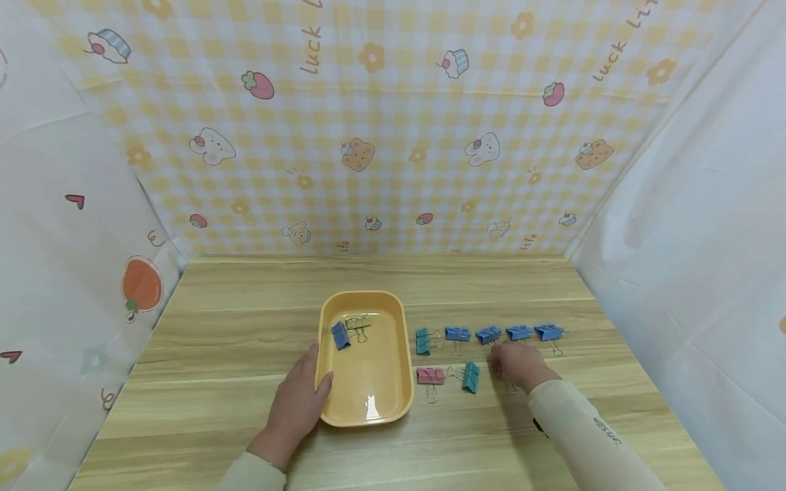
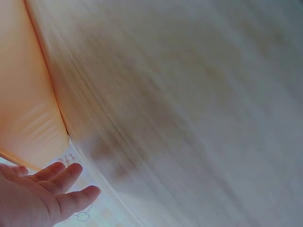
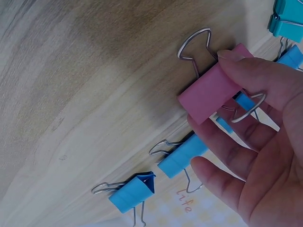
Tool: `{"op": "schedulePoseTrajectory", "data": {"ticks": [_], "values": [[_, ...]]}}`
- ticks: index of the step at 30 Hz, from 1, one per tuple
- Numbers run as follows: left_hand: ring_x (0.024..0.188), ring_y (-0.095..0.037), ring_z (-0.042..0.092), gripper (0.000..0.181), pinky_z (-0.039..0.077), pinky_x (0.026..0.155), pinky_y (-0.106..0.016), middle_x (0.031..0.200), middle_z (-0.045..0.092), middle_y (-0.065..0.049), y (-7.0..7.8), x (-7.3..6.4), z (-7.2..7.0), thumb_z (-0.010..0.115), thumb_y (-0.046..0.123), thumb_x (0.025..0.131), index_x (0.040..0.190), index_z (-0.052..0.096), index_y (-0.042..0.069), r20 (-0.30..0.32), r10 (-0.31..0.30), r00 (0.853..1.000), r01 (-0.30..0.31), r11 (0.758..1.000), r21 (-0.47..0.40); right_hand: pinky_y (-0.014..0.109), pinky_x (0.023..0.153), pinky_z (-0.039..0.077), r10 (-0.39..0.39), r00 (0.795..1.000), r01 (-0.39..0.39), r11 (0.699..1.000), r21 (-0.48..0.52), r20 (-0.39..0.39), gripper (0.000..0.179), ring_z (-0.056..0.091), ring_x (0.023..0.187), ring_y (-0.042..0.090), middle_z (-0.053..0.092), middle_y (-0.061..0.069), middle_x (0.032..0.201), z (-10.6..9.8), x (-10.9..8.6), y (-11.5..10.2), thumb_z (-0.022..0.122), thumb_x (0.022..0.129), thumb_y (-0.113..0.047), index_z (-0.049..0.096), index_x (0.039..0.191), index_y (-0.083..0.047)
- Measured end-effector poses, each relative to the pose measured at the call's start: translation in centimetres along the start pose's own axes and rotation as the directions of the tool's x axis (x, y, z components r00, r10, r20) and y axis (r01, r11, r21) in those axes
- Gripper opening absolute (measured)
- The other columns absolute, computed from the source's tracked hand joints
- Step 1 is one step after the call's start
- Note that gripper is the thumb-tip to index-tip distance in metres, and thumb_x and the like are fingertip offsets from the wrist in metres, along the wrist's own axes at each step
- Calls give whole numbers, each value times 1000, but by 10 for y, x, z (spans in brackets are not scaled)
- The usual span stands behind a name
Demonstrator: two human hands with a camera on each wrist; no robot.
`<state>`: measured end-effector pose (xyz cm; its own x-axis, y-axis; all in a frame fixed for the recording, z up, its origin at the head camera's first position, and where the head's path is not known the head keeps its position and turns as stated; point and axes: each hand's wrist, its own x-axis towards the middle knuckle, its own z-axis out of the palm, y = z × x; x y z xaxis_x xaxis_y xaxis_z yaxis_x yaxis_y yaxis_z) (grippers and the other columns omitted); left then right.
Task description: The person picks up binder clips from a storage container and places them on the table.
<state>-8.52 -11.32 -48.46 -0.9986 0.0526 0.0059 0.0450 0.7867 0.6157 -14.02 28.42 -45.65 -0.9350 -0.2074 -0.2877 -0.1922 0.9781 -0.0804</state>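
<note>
At the left side of a yellow tray, my left hand holds the rim, thumb over the edge and other fingers along the outer wall. In the left wrist view, that hand's fingers look fairly straight beside the tray wall. Inside the tray lie a blue binder clip and a gold-coloured one. My right hand pinches a pink binder clip between thumb and fingers, its wire handles sticking out both sides. The head view mostly hides this clip behind the hand.
Right of the tray, a teal clip and several blue clips form a row. Nearer me lie another pink clip and a teal clip. Patterned cloth stands behind the wooden table, white cloth at both sides.
</note>
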Motion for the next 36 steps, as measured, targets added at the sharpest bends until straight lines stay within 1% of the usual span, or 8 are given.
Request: {"op": "schedulePoseTrajectory", "data": {"ticks": [3, 8, 14, 19, 25, 29, 33, 36], "values": [[122, -49, 47, 66, 40, 98, -61, 139, 43, -32, 0, 0, 0, 51, 27, 98, 151, 23, 0, -6, 3, 1000, -3, 1000, -1, 35, 60, 43, 3, 1000, -3, 1000, -4, 0, 23, 45, 64, 18, 49, -2, 67, 2, 1, 1, 67, 82, 2, 56, 70, -14], [122, -49, 48, 66, 40, 98, -61, 139, 44, -32, -1, 1, 1, 52, 27, 98, 151, 23, 0, -11, 5, 1000, -5, 1000, 2, 34, 58, 41, -5, 1000, 5, 1000, -8, -25, 26, 45, 63, 18, 48, -2, 65, 8, 3, 6, 65, 81, 2, 53, 68, -16], [121, -49, 48, 66, 40, 97, -61, 139, 44, -32, -1, 1, 2, 52, 27, 98, 151, 23, 0, -8, 2, 1000, -2, 1000, 1, 34, 59, 39, 4, 1000, -5, 1000, -7, -27, 26, 43, 63, 18, 47, -2, 67, 5, 0, 3, 65, 81, 2, 52, 68, -16], [121, -50, 48, 66, 40, 97, -62, 139, 43, -32, -1, 1, 1, 51, 28, 98, 151, 23, 0, -1, -2, 1000, 2, 1000, -4, 34, 59, 38, -3, 1000, 3, 1000, -23, -26, 26, 43, 64, 18, 46, -1, 68, 4, -2, 1, 66, 82, 3, 52, 68, -15], [123, -50, 47, 66, 39, 98, -62, 140, 42, -32, 0, 1, 0, 51, 27, 99, 151, 22, 0, 8, -8, 1000, 8, 1000, -7, 33, 58, 36, -13, 999, 11, 1000, -26, -42, 26, 42, 64, 18, 45, -2, 68, 4, -3, 2, 66, 82, 3, 53, 69, -16], [123, -50, 46, 66, 38, 98, -62, 141, 42, -32, 0, 1, 0, 51, 27, 99, 152, 21, 0, 14, -12, 1000, 12, 1000, -11, 35, 60, 39, -3, 999, 3, 1000, -18, -42, 22, 42, 65, 18, 47, -2, 69, 4, -3, 2, 66, 82, 3, 57, 72, -15], [124, -49, 46, 67, 38, 98, -62, 141, 41, -31, 1, 1, -1, 51, 28, 99, 152, 21, 1, 22, -19, 1000, 19, 1000, -12, 38, 63, 47, 1, 999, -1, 1000, -1, -43, 14, 46, 67, 17, 54, -2, 73, 0, -5, -1, 70, 82, 0, 67, 82, -14], [125, -49, 45, 67, 37, 99, -62, 142, 41, -31, 2, 1, -1, 51, 28, 99, 152, 21, 1, 26, -27, 999, 27, 1000, -14, 38, 63, 49, -10, 999, 11, 1000, 2, -47, 15, 48, 67, 16, 58, -3, 76, -2, -6, -4, 73, 80, 0, 69, 86, -13]]}}
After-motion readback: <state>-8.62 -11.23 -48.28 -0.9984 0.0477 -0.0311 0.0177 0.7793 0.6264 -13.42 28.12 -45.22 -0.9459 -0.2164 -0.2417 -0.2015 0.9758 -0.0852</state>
